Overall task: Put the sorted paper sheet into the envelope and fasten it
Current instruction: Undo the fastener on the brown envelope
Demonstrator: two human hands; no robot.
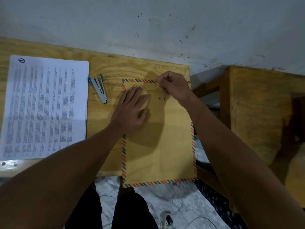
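Envelope (171, 142) lies flat at centre frame on the table (109, 66), flap folded down, its lower end hanging past the near table edge. Left hand (130, 108) rests flat on the envelope's upper left, fingers straight, pressing. Right hand (175, 86) at the flap pinches the closure string (156, 85), looped above the button (160, 97). Papers (44, 106) at left; stapler (99, 88) between papers and envelope.

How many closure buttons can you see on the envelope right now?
1: a round button on the envelope body, just below the flap, beside the left hand. A second may be hidden under the right hand pinching the string.
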